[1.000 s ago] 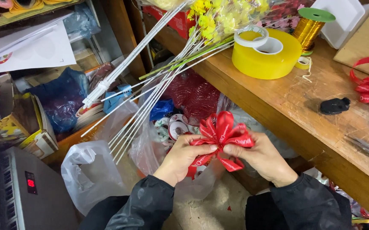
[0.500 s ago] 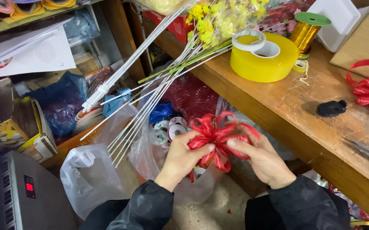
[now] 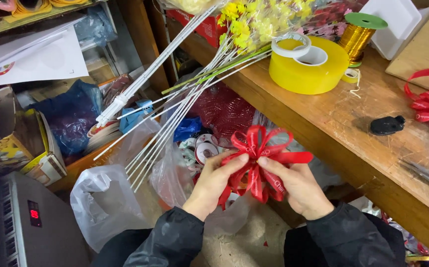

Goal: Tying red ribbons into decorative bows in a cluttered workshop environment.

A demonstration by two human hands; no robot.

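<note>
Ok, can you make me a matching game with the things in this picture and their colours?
Things:
1. ribbon bow held between the left hand and the right hand
2. big tape roll on the wooden bench
3. spool cap on the gold wire spool
4. small clip-like object on the bench

Colours:
A. green
B. black
C. red
D. yellow

Pairs: 1-C, 2-D, 3-A, 4-B
</note>
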